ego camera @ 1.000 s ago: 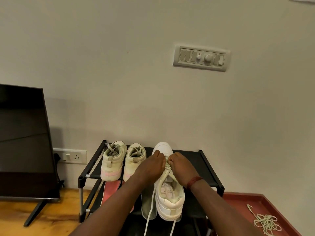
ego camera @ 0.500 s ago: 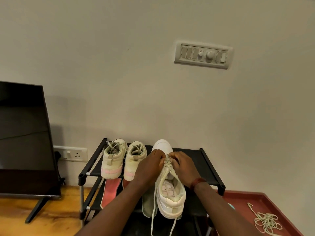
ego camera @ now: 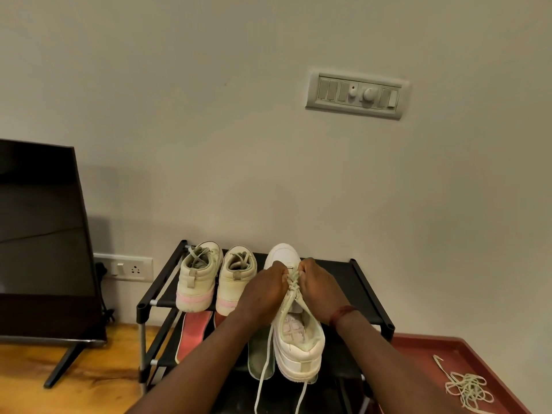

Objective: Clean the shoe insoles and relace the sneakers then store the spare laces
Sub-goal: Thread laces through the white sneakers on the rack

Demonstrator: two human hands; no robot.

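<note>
White sneaker (ego camera: 298, 339): stands near the middle of the top shelf of the shoe rack (ego camera: 358, 294), toe toward the wall and heel reaching out past the rack's front edge. It is likely set this way so the eyelets face the person and both hands reach them evenly.
Left hand (ego camera: 264, 289): the fingers curl in on the lace (ego camera: 294, 282) at the left eyelet row and grasp it; the fingertips themselves are hidden behind the knuckles.
Right hand (ego camera: 318, 283): mirrors the left on the right eyelet row, fingers closed on the same lace; a red thread circles the wrist.
Lace and fingers: the crossed part lies between the two hands and touches both. Its two loose ends (ego camera: 261, 380) hang below the rack's front edge, free of either hand.
Step in hand: by my reading, drawing a crossing tight midway up the sneaker — the eyelets nearer the heel look not yet laced.
Cream high-top pair (ego camera: 198, 276): at the left end of the rack's top shelf, heels forward, laces in them.
Insoles: a pink insole (ego camera: 194, 333) and a grey-green insole (ego camera: 260, 354) lean on the rack's lower shelf, under the shoes — probably parked there until refitted.
Spare laces (ego camera: 469, 389): a loose heap in the red tray (ego camera: 424, 348) just right of the rack, not yet stored.
</note>
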